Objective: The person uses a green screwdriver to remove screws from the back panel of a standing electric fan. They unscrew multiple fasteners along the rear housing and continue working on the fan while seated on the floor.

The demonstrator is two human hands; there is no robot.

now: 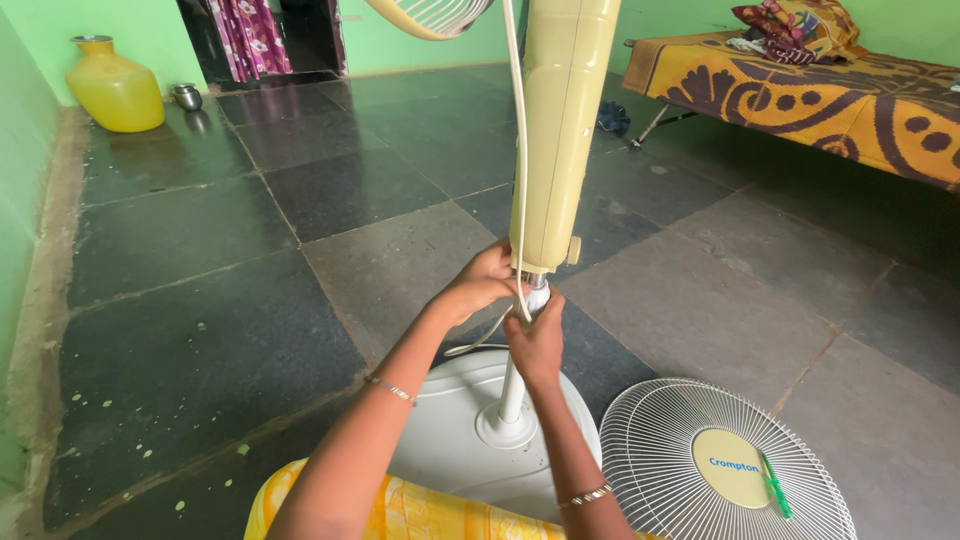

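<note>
A pedestal fan stands in front of me: a cream upper column on a thin white pole rising from a round white base. My left hand and my right hand are both wrapped around the joint where the cream column meets the pole. A white power cord hangs down beside the column and loops past my hands. Part of the fan's rear guard shows at the top edge.
A detached round wire fan guard lies on the dark tiled floor at lower right, with a green screwdriver on it. A cot with a yellow patterned cover stands at right. A yellow pot and small steel vessel sit at back left.
</note>
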